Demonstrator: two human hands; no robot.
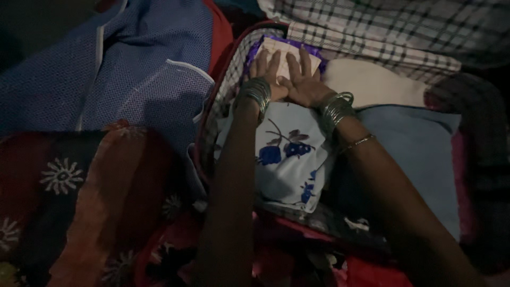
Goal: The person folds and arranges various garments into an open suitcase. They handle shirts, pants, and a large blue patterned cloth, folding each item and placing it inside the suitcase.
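Both hands lie flat, fingers spread and holding nothing, on a pale packet [284,58] at the far end of an open suitcase [215,106]. The left hand [265,72] and right hand [303,82] touch at the thumbs. Under the wrists lies a white cloth with blue flowers [289,159]. A light blue folded cloth [414,154] sits just beside it. A checked cloth [382,32] lies beyond, and a blue mesh fabric [127,64] crowds the suitcase's left edge.

Partly hidden under both flat hands, the pale packet [287,58]; cut off at the top edge, the checked cloth [382,26]; lower corners too dark to tell.
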